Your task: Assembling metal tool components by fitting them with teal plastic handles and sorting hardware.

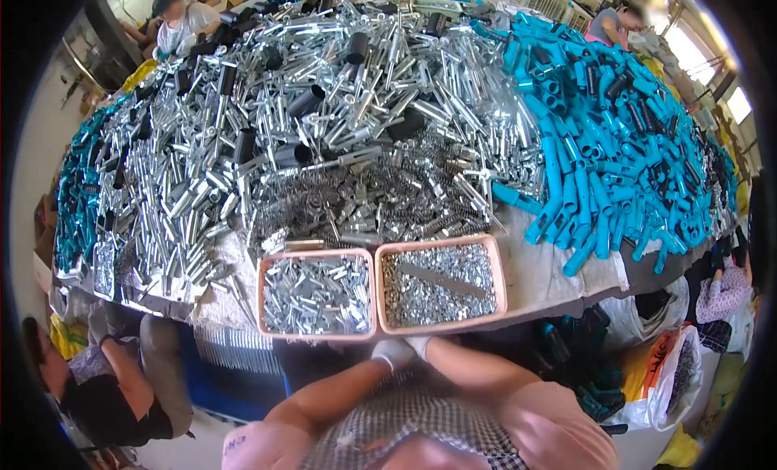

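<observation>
Peach rectangular plastic trays point(375, 292) lie just beyond the white-gloved left hand point(394, 353) and right hand point(419, 346), fingers hidden, pinching or spread I cannot tell, at the front edge of the pale cloth-covered tabletop point(538, 282); co-workers point(113, 401) sit around. Both trays look longer left to right.

2 pink sleeves point(558, 425) flank a checked apron point(417, 421).

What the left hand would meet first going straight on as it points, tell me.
Probably the right hand, close beside the left hand. The left fingertips are hidden and depth is unclear, so it might instead pass beneath the right pink tray.
</observation>
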Demonstrator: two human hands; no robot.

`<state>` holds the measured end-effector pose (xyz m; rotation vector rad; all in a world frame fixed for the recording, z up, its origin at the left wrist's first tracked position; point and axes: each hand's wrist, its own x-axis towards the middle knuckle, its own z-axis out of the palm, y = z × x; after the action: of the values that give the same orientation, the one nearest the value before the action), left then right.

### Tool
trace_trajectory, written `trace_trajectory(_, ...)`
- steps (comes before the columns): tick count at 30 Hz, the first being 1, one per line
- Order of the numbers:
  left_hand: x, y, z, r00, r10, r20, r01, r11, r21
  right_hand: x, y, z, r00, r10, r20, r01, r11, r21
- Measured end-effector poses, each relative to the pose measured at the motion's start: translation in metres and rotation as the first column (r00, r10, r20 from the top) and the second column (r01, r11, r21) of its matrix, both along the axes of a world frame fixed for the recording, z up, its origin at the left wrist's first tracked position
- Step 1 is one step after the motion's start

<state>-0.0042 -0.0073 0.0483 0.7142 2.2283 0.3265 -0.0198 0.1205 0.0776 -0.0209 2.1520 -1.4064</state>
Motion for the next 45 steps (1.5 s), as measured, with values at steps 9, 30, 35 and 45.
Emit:
trace_trajectory(9,-0.012,0.011,0.064,0.897,0.387,0.215,-0.394,0.919,-0.011,-0.002,0.013,-0.01,0.999,0.037,-0.028,-0.037,0.999,0.023)
trace_trajectory(30,0.017,-0.028,-0.093,0.933,0.081,-0.351,-0.04,0.992,0.123,-0.007,-0.034,-0.058,0.993,-0.11,-0.033,0.114,0.97,0.215)
trace_trajectory(35,0.011,-0.034,-0.084,0.911,0.398,0.11,-0.402,0.916,0.019,-0.005,-0.029,-0.037,0.999,-0.046,-0.018,0.049,0.977,0.208)
trace_trajectory(45,0.029,-0.044,-0.124,0.839,0.513,-0.184,-0.439,0.836,0.328,-0.007,-0.029,-0.046,0.998,0.066,0.009,-0.066,0.979,0.193)
